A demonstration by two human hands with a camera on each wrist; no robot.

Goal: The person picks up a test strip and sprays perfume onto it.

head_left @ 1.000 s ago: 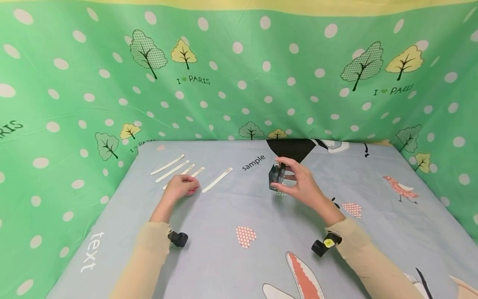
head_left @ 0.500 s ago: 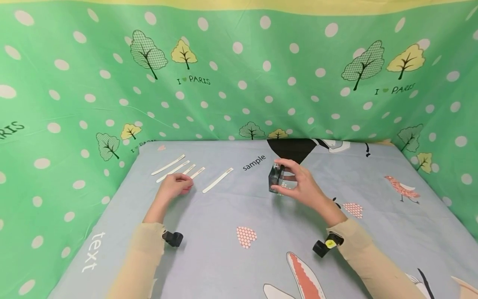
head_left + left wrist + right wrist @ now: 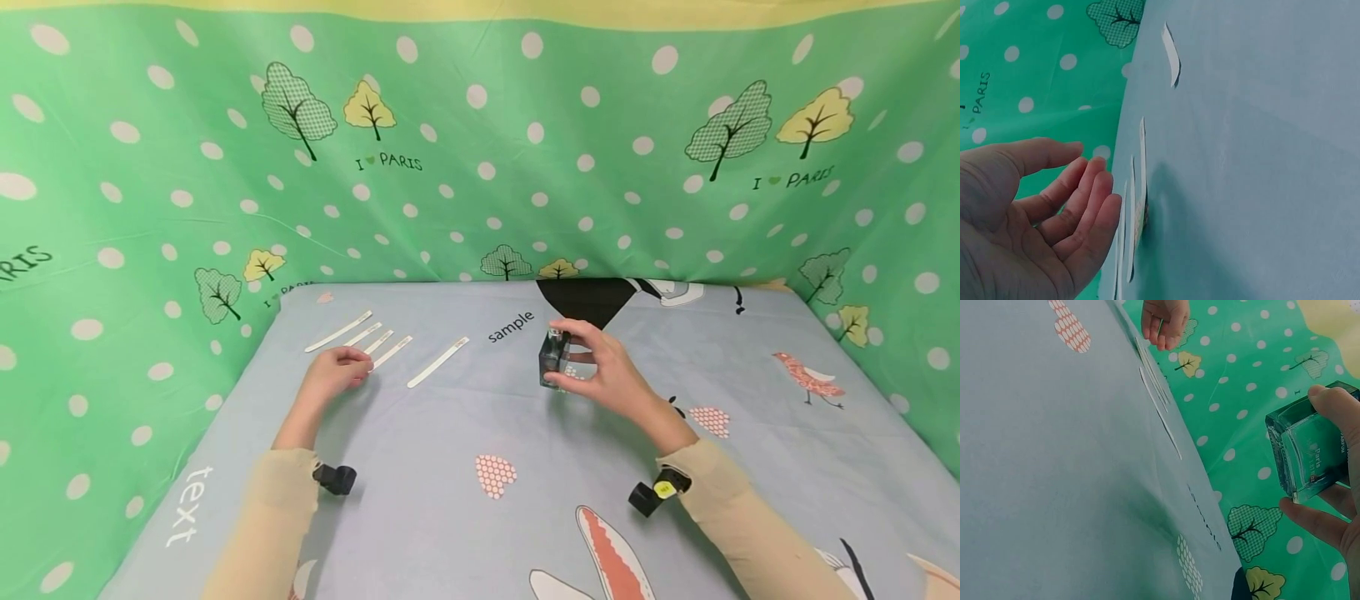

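Note:
My right hand grips a small square clear glass bottle between thumb and fingers, held upright just above the blue-grey tablecloth. The right wrist view shows the bottle up close, with fingertips at its top and bottom. My left hand lies at the near ends of several white paper strips and holds nothing. In the left wrist view its fingers are relaxed and slightly bent beside the strips. One strip lies apart, to the right of the others.
Green polka-dot curtain walls the table at the back and on both sides. The cloth carries printed hearts, a bird and the word "sample". Black wrist cameras sit on both forearms.
My left hand has slid left and a little away from me along the strips' near ends. The right hand with the bottle has barely moved.

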